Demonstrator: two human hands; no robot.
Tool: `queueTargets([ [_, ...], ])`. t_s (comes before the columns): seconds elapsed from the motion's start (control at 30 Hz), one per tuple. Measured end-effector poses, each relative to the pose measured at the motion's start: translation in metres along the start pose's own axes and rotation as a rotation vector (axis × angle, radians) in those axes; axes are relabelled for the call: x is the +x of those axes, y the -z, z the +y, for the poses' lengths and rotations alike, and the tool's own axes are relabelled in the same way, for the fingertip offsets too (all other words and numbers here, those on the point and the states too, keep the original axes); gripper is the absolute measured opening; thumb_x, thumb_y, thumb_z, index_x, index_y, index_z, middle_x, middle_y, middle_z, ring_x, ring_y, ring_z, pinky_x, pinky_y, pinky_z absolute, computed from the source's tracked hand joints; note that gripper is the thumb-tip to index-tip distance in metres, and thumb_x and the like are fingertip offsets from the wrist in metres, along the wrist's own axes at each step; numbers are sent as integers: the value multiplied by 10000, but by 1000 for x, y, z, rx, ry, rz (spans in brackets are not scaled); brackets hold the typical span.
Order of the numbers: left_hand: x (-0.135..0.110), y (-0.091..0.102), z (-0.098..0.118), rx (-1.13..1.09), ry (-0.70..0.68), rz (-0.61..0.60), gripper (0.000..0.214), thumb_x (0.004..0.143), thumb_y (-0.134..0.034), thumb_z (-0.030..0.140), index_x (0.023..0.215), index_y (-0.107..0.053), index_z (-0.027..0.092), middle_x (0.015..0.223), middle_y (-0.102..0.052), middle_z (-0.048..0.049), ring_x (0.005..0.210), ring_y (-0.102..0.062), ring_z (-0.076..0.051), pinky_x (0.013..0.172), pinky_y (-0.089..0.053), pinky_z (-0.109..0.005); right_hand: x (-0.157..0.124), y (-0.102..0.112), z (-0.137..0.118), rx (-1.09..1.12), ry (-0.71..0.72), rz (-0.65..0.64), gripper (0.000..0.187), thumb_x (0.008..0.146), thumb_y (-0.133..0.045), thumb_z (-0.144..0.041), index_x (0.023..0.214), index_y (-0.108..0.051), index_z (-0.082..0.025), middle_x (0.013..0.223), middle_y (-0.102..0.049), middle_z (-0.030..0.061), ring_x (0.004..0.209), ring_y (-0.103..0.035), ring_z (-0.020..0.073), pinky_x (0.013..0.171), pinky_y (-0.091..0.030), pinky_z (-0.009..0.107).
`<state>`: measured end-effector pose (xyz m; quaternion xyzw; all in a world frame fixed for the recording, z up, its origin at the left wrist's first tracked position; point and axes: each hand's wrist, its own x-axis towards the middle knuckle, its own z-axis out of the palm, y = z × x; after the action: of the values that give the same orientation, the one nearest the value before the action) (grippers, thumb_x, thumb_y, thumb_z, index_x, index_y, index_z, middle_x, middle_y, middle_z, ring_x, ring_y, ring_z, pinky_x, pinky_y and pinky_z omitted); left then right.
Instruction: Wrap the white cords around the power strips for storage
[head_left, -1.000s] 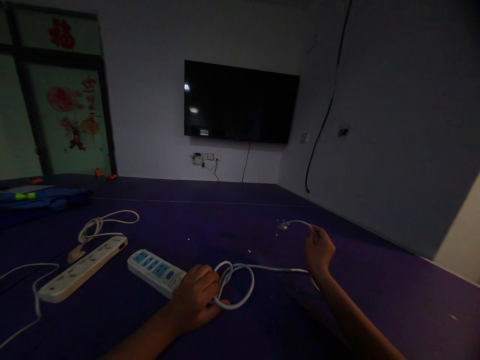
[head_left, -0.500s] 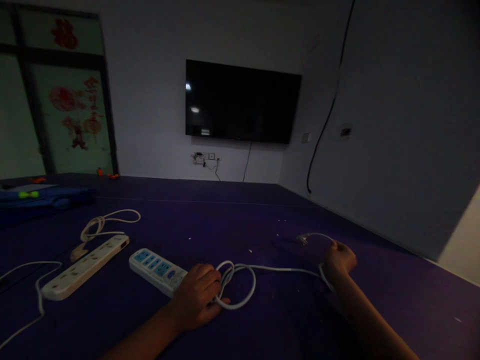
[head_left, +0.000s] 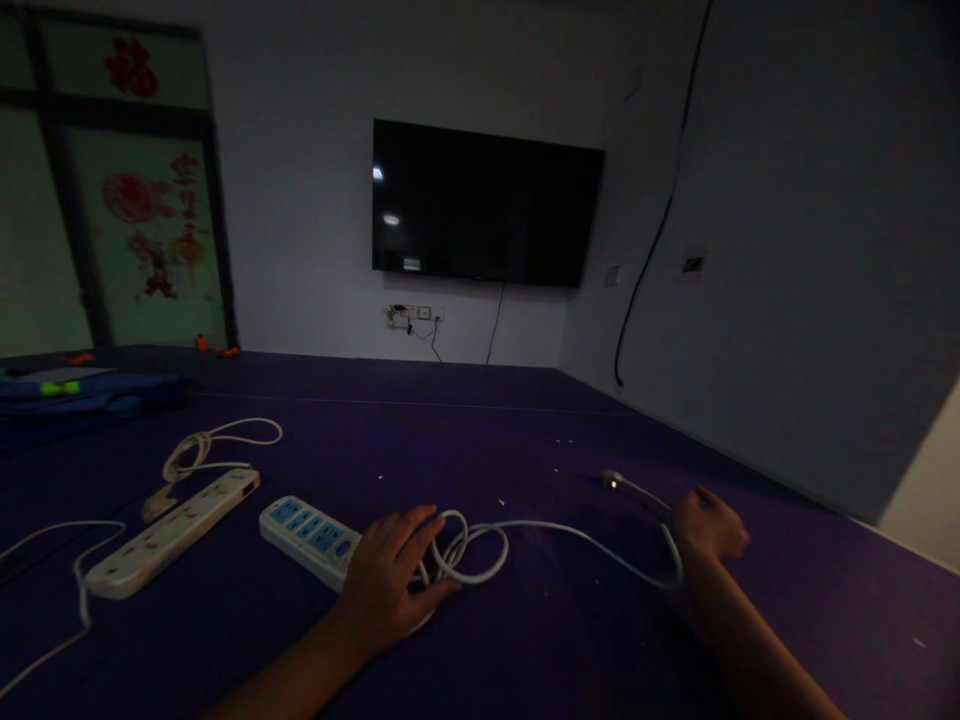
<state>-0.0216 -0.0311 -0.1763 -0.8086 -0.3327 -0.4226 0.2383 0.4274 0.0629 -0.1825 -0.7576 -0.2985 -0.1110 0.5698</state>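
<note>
A white power strip (head_left: 307, 535) with blue socket panels lies on the purple surface. My left hand (head_left: 390, 580) rests over its near end, fingers stretched and thumb apart, beside the loops of its white cord (head_left: 491, 575). From there the cord runs right and bends back at my right hand's wrist. Its plug (head_left: 611, 480) lies beyond, to the left of my right hand (head_left: 709, 525). That hand is just right of the cord, its fingers smeared by motion. The strip's near end is hidden under my left hand.
Another white power strip (head_left: 172, 535) lies to the left, its bundled cord (head_left: 199, 450) behind it. A blue cloth-like item (head_left: 112, 395) is at far left. Small white scraps dot the purple surface (head_left: 420, 450). A black cable (head_left: 649, 255) hangs down the right wall.
My right hand has moved right, away from the plug end of the cord. The plug has turned and come down, and the cord has slackened. My left hand's fingers have spread and lifted.
</note>
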Motion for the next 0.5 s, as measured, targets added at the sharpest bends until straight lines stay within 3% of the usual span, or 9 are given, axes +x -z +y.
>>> queueTargets([
  [0.03, 0, -1, -1, 34, 38, 17, 522, 763, -587, 520, 1137, -555, 159, 1108, -623, -134, 953, -597, -255, 774, -488, -380, -4, 4, -11, -15, 22, 62, 405, 760, -409, -250, 1084, -624, -136, 1121, -596, 177, 1079, -506, 343, 884, -366, 510],
  [0.07, 0, -1, -2, 55, 73, 25, 547, 757, -578, 550, 1137, -555, 157, 1103, -624, -133, 949, -600, -257, 771, -493, -381, -9, 8, -25, -19, 139, 153, 396, 784, -412, -272, 1086, -626, -133, 1146, -594, 168, 1084, -509, 331, 905, -361, 496],
  [0.13, 1, -3, -5, 62, 139, 24, 534, 774, -547, 565, 1126, -560, 164, 1075, -634, -121, 934, -609, -250, 762, -504, -378, -27, 14, -55, 11, 473, 144, 384, 836, -387, -287, 1083, -632, -126, 1099, -626, 151, 1033, -550, 289, 901, -386, 440],
  [0.2, 1, -4, -6, 38, 201, 15, 492, 796, -523, 553, 1113, -567, 180, 1047, -642, -105, 926, -613, -242, 766, -509, -381, -52, 18, -84, 3, 770, -54, 359, 867, -377, -285, 1035, -659, -141, 984, -670, 129, 906, -604, 243, 847, -426, 379],
  [0.27, 2, -5, -8, -9, 264, 12, 455, 806, -517, 540, 1103, -571, 199, 1029, -643, -90, 930, -613, -236, 785, -509, -389, -82, 21, -109, -44, 1028, -420, 328, 875, -382, -240, 1021, -673, -196, 940, -692, 88, 834, -627, 201, 807, -442, 321],
  [0.37, 2, -7, -11, -92, 355, 30, 401, 814, -524, 511, 1086, -577, 221, 1021, -636, -75, 947, -605, -229, 817, -504, -397, -125, 24, -131, -152, 1188, -873, 265, 855, -471, -262, 1017, -680, -235, 949, -701, 62, 879, -633, 205, 813, -439, 301],
  [0.43, 3, -8, -13, -127, 405, 55, 384, 807, -537, 506, 1063, -588, 224, 1012, -634, -70, 952, -601, -230, 824, -504, -400, -146, 25, -136, -207, 1206, -994, 304, 827, -537, -278, 1112, -636, -234, 1036, -683, 69, 952, -617, 227, 849, -423, 319],
  [0.5, 3, -9, -16, -149, 451, 73, 383, 797, -544, 514, 1042, -597, 223, 1004, -634, -69, 954, -600, -235, 817, -508, -400, -158, 23, -137, -269, 1206, -1026, 304, 835, -529, -234, 1124, -625, -237, 1067, -668, 76, 989, -601, 231, 857, -412, 319],
])
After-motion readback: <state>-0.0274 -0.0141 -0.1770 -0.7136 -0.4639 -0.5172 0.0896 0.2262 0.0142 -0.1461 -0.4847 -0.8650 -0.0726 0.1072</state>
